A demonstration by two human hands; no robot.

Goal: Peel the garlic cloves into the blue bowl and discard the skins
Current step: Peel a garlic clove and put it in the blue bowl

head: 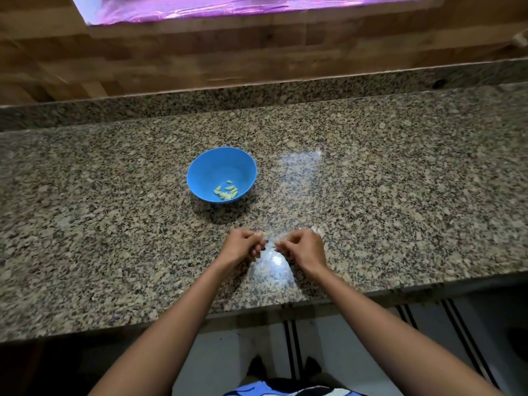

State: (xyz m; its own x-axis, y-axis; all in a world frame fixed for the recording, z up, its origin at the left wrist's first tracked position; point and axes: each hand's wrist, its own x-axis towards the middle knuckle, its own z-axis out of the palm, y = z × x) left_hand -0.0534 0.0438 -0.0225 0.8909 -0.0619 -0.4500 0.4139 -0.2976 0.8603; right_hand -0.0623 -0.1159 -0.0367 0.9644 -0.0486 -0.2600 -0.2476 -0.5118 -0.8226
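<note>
A blue bowl (200, 170) stands on the speckled granite counter (400, 195) and holds several pale peeled garlic cloves (226, 191) at its near side. Closer to me, my left hand (241, 244) and my right hand (303, 247) are side by side over the counter, fingers curled. My left fingertips pinch a small pale garlic clove (263, 234). My right fingers pinch at something tiny beside it; I cannot tell whether it is skin or the same clove. Whitish garlic skins (318, 230) peek out behind my right hand.
A bright glare patch lies on the counter under and between my hands, another to the right of the bowl. The counter's front edge (285, 305) runs just below my wrists. A low granite backsplash (257, 92) and a wooden wall rise behind the bowl.
</note>
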